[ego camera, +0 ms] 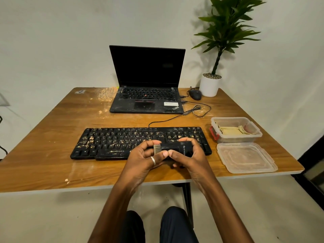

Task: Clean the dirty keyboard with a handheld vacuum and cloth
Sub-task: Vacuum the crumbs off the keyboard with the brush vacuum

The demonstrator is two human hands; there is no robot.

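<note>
a person sits at a worn brown wooden desk (52, 163) with both hands raised just above its near edge. the left hand (143, 156) and the right hand (190, 156) share a small black handheld vacuum (177, 149), held crosswise over the right half of a black wired keyboard (112, 142). the left fingers (152, 142) curl round the end with the pale bristle brush (157, 149). the right fingers (191, 140) wrap over the other end, so both hands are gripping the vacuum. a silver ring (153, 160) shows on the left hand. hands and vacuum together hide a patch of the keyboard's lower right keys.

the keyboard lies flat across the middle of the desk, its keys littered with tan crumbs, thickest at the left end. a black cable (175, 117) runs from its back edge toward the right side of an open black laptop (147, 81) with a dark screen and a dusty palm rest. right of the laptop sits a black mouse (195, 94), and just beside that is a white pot with a green leafy plant (209, 85). just right of the keyboard stands a clear plastic box (226, 139) with a red clasp, holding a folded beige cloth (231, 131). a clear plastic lid (245, 157) lies on the desk in front of it.
</note>
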